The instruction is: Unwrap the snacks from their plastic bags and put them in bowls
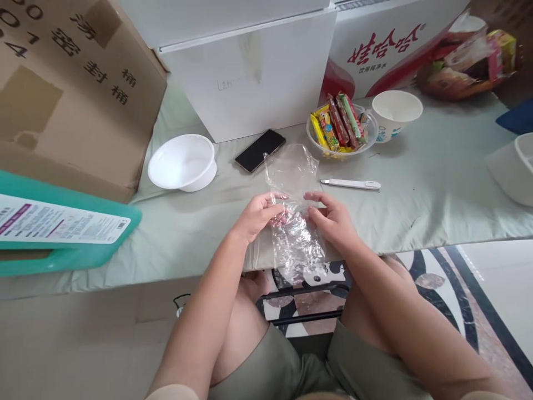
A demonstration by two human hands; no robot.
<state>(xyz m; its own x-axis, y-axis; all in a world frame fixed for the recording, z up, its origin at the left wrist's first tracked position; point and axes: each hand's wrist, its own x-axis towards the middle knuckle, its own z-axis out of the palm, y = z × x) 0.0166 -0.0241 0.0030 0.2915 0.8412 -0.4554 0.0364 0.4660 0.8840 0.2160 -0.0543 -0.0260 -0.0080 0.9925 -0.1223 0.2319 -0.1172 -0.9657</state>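
A clear, crinkled plastic bag [297,239] hangs over the table's front edge, its upper part lying flat toward the phone. My left hand [262,214] grips the bag's left side between thumb and fingers. On the opposite side, my right hand [333,219] pinches the bag with thumb and forefinger. Just beyond the right hand lies a white-handled peeler-like tool or knife [352,184]. A black smartphone [260,150] rests past the bag's top end. To its left stands a white plastic bowl [183,163].
A clear bowl of wrapped snacks [339,125] and a paper cup [395,114] stand at the back right. Boxes line the rear: a white one [258,78] and a brown carton [79,94]. A green jug [70,255] lies at the left; a white container [514,169] is far right.
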